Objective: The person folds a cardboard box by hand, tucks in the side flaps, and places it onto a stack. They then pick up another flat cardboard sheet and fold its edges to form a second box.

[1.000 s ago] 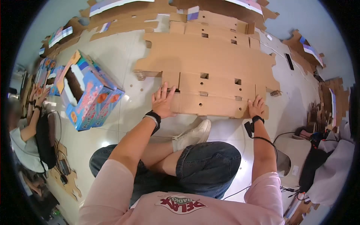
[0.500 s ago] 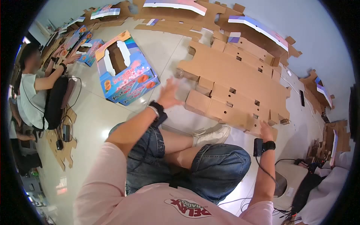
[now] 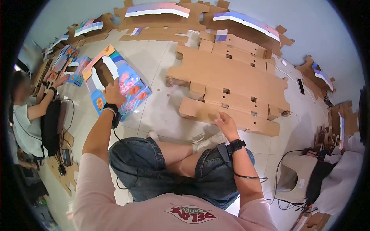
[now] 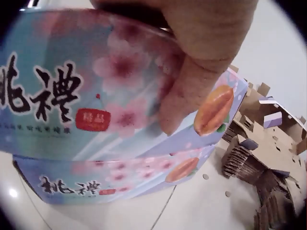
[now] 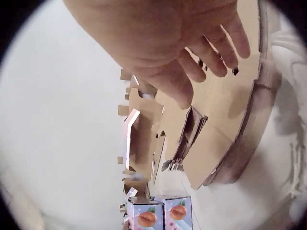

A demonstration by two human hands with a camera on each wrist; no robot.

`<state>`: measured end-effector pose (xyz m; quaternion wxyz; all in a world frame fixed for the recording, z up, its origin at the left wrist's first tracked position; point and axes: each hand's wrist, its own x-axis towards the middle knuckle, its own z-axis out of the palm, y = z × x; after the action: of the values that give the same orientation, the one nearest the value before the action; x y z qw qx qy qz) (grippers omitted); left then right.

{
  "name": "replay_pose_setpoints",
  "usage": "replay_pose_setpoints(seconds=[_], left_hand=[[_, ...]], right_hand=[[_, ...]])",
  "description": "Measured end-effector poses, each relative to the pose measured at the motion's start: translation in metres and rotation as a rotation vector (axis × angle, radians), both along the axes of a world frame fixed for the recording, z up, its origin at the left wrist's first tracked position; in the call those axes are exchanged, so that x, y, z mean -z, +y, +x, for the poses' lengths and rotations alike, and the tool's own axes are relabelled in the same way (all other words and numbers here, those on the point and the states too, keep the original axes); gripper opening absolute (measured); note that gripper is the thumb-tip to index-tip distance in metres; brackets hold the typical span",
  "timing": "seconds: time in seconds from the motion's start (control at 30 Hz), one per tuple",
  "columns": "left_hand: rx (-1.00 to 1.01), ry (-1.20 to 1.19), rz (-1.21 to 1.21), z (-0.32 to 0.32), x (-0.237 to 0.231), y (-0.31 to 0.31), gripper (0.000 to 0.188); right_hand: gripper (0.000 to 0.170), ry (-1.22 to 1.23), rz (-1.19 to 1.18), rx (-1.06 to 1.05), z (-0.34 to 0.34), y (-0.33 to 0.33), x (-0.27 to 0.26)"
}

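My left hand [image 3: 115, 94] grips the near edge of the opening in a blue and pink printed box [image 3: 133, 74]. In the left wrist view the left thumb [image 4: 184, 93] lies against the printed front of the box [image 4: 72, 86], while the fingers go over its top edge and are mostly hidden. Over the near edge of the flat brown cardboard stack [image 3: 231, 71] hovers my right hand [image 3: 227, 126], holding nothing. In the right wrist view the right hand [image 5: 163, 43] has its fingers spread above the cardboard [image 5: 216, 115].
At the far left sits another person [image 3: 29, 119] beside more printed boxes [image 3: 79, 69]. Cut cardboard with printed flaps [image 3: 158, 10] lines the wall. A phone-like black object [image 3: 301, 86], a grey stool [image 3: 295, 177] and cables are at the right.
My left hand has left the cardboard, moved left and taken hold of the printed box. My right hand has lifted off the right end of the cardboard and moved left. The view has shifted.
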<state>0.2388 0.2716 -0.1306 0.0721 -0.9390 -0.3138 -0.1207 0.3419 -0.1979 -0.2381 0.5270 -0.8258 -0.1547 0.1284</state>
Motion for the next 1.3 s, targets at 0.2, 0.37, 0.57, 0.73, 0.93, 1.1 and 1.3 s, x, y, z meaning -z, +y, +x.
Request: replay_pose_setpoints(seconds=[0.2,0.37,0.57,0.73,0.93,1.1,1.3], left_hand=[[0.329,-0.275,-0.039,0.03,-0.039,-0.075,0.084],[0.902,-0.226,0.033,0.079,-0.06,-0.164,0.074],[1.346,-0.145,0.046,0.168,-0.043,-0.275,0.066],[1.334,-0.068,0.041,0.227,-0.035,-0.302,0.061],[0.986,-0.068,-0.181,0.236,-0.04,-0.246,0.082],[0.879,0.023,-0.185,0.237,-0.014,-0.231,0.086],[0.896,0.026,-0.105,0.22,0.009,-0.253,0.079]], right_hand=[[0.057,0.096,-0.097,0.015,0.009,0.01,-0.007],[0.056,0.033,-0.108,0.096,0.012,0.012,-0.008],[0.057,0.138,-0.067,0.036,0.014,0.011,-0.01],[0.056,0.05,-0.14,0.134,0.021,0.011,0.009],[0.057,-0.049,-0.058,0.267,0.023,0.017,-0.002],[0.059,-0.098,-0.025,0.265,0.026,0.021,0.008],[0.06,-0.022,0.034,0.264,0.025,0.017,-0.005]])
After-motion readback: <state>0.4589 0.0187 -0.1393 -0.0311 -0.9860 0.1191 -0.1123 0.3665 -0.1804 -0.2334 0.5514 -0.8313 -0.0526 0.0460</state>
